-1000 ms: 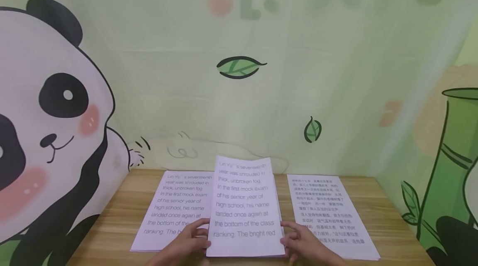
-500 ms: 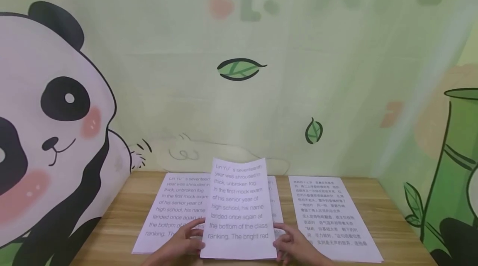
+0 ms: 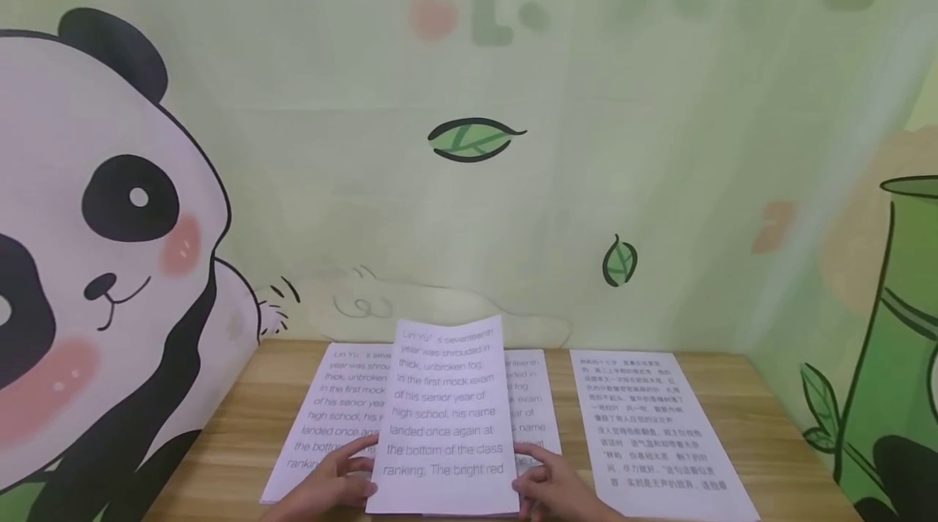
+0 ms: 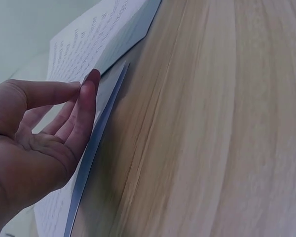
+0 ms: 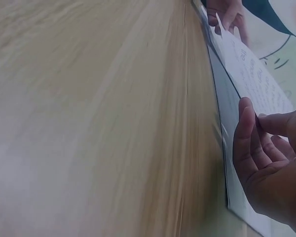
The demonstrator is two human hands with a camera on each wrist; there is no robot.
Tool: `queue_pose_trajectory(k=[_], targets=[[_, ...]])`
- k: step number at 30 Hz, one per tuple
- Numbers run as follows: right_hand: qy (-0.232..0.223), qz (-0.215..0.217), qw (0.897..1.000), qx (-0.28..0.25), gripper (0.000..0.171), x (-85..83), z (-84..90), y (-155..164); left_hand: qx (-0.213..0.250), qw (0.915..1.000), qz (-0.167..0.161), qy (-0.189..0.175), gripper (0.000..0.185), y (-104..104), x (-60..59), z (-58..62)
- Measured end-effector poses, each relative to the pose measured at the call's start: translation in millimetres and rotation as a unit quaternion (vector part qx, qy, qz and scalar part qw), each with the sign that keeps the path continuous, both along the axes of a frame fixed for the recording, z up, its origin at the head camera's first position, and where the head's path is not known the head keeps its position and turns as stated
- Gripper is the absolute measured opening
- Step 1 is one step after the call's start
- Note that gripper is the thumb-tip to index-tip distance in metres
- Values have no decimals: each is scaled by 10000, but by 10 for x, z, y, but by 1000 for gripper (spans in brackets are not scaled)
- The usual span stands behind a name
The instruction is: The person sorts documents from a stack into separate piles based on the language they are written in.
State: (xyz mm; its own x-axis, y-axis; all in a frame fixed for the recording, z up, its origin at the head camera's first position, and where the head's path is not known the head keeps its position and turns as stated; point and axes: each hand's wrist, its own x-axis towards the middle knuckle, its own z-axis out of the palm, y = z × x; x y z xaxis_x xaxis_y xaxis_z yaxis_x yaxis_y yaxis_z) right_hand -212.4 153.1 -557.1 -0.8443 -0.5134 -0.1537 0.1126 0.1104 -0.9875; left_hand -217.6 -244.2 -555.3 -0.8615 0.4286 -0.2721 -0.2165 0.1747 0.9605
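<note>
A pale green printed backdrop (image 3: 330, 98) fills most of the head view, with a wood-grain desk (image 3: 227, 416) across the lower part of the frame. On the backdrop, a large cartoon panda (image 3: 51, 123) takes up the left side, and a green bamboo stalk (image 3: 887, 343) stands at the right edge.

White printed paper lies flat on the desk in three places: the right paper (image 3: 652, 424), with Chinese characters, at the lower right of the frame; the left paper (image 3: 322, 424), in English, at the lower left; and the middle paper (image 3: 531, 400), also in English and mostly covered, at the lower centre.

The held paper (image 3: 443, 416) is at the bottom centre of the frame, in front of the middle paper and overlapping part of the left paper. Its English text faces the head camera, and its top edge dips in a shallow curve.

The left hand (image 3: 340, 477) pinches its left side near the bottom between thumb and fingers; the right hand (image 3: 553, 485) does likewise at its right side.

Smallest are two printed leaves: a wide leaf (image 3: 472, 141) at upper centre and a small leaf (image 3: 620, 261) right of centre.
</note>
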Motion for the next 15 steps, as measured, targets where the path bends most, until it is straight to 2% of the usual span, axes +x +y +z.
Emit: queue_pose_trajectory(k=[8,15], targets=[[150,68,9998,-86,64,-41,-11,-237,17,9999,-105,-82,76,-282,-21,43],[141,-176,9997,-33,61,-80,44,-526,-391,9976,154,-555,78,-557,-63,66]])
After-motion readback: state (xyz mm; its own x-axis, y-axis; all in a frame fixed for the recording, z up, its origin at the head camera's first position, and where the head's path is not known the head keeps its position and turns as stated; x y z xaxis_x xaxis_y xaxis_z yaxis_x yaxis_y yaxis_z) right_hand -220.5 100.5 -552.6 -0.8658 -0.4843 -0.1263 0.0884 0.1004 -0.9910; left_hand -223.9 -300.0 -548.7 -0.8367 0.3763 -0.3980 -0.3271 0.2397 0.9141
